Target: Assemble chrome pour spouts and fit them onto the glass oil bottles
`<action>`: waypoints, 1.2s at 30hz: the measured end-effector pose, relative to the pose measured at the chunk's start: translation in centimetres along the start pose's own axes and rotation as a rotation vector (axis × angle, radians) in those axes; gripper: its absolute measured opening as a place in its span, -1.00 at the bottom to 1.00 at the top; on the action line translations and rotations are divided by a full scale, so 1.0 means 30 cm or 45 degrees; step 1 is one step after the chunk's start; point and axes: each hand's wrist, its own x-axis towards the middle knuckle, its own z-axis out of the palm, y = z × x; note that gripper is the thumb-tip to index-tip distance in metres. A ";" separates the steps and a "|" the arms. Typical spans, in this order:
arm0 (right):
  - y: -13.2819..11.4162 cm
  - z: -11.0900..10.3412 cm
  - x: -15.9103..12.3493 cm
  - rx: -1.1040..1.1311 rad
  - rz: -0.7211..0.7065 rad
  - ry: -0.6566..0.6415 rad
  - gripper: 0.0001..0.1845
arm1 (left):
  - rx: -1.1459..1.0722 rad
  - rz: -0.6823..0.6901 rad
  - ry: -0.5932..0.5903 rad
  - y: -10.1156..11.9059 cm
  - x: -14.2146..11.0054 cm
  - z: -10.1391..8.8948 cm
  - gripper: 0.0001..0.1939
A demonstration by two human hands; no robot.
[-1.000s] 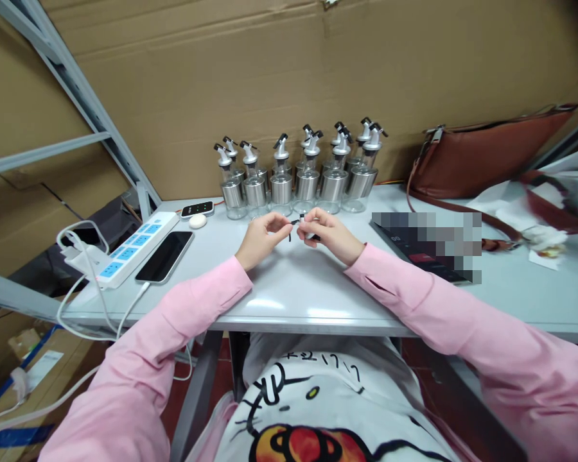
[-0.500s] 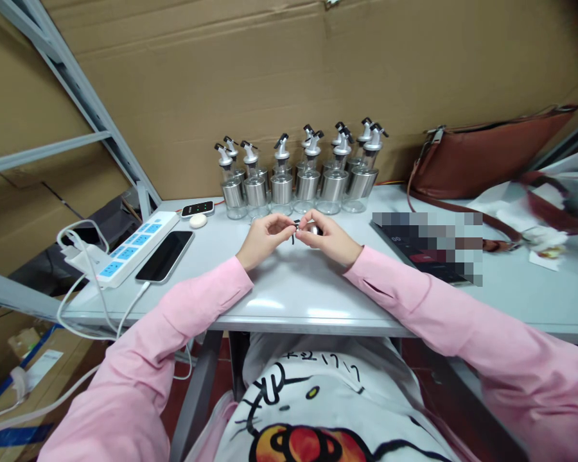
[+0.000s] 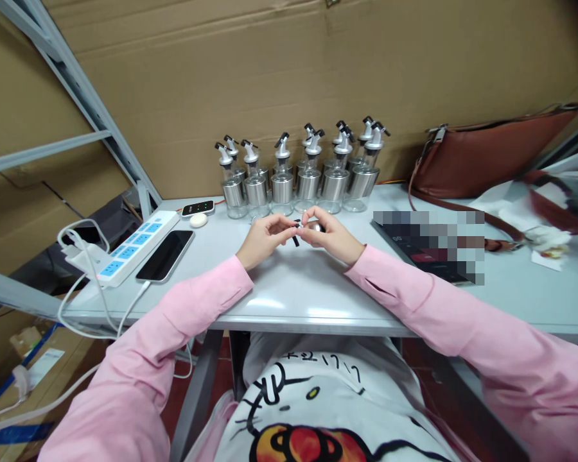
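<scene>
Just above the table, my left hand (image 3: 268, 236) and my right hand (image 3: 331, 237) meet fingertip to fingertip. Between them is a small silver-and-black pourer spout (image 3: 315, 226), like those on the bottles. Its rounded silver part sits in my right fingers, which are closed on it. A small black flap (image 3: 296, 241) sticks out below the fingertips where my left thumb and index finger pinch; much of the piece is hidden. Behind the hands stand several glass bottles (image 3: 282, 186) with steel sleeves and silver pourers with black flaps.
To the left lie a white power strip (image 3: 139, 247), a dark-screened phone (image 3: 166, 256), a small black device (image 3: 198, 209) and a round white case (image 3: 198, 220). On the right are a partly blurred dark tablet (image 3: 404, 250) and a brown bag (image 3: 491, 157) with its strap.
The black flap between my fingertips has tilted, its lower end now further right. My right fingers have shifted slightly around the spout. The bottles stand as before.
</scene>
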 end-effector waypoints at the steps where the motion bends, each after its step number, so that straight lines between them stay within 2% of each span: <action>1: -0.001 0.000 0.000 -0.006 0.006 -0.001 -0.66 | 0.004 0.003 0.001 -0.001 0.000 0.000 -0.73; 8: 0.003 -0.003 0.001 -0.038 0.002 0.002 -0.69 | -0.067 0.058 0.059 0.020 0.002 0.005 -0.79; 21: 0.006 -0.007 0.000 -0.093 0.029 -0.003 -0.67 | -0.076 -0.053 -0.053 0.013 -0.001 0.000 -0.75; 30: 0.018 -0.006 -0.002 -0.107 0.066 -0.037 -0.68 | 0.010 -0.084 -0.135 0.003 0.001 -0.016 -0.80; 33: 0.015 -0.006 -0.003 -0.103 0.116 -0.052 -0.71 | 0.036 -0.100 -0.172 0.002 0.000 -0.014 -0.80; 36: 0.013 -0.001 -0.003 -0.053 0.184 0.014 -0.74 | 0.011 -0.120 -0.193 0.005 -0.001 -0.011 -0.79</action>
